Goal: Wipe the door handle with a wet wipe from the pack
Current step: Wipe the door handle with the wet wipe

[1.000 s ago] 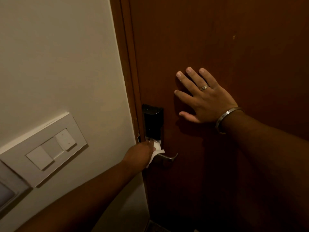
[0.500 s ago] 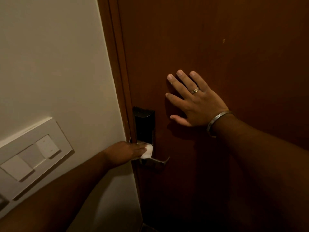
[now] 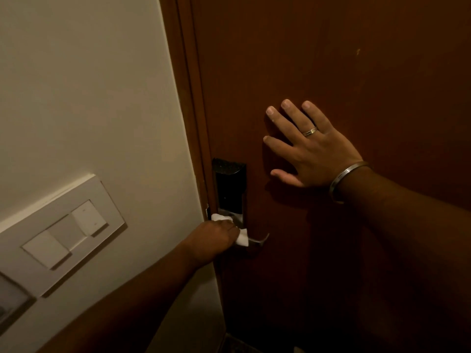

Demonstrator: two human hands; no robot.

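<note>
A silver lever door handle [image 3: 260, 240] sticks out below a black lock plate [image 3: 229, 186] on the dark brown door [image 3: 331, 59]. My left hand [image 3: 211, 238] is closed around a white wet wipe [image 3: 242, 236] and presses it on the inner part of the handle; only the handle's curved tip shows. My right hand [image 3: 311, 146] lies flat on the door with fingers spread, above and to the right of the lock. It wears a ring and a metal bangle. The wipe pack is out of sight.
A cream wall [image 3: 89, 98] stands left of the door frame [image 3: 188, 98]. A white switch panel [image 3: 63, 233] with rocker switches is mounted on that wall, left of my left forearm. A second panel shows at the lower left edge.
My left hand has slid the wipe back along the handle towards its tip. My right hand stays flat on the door. The view shifted slightly.
</note>
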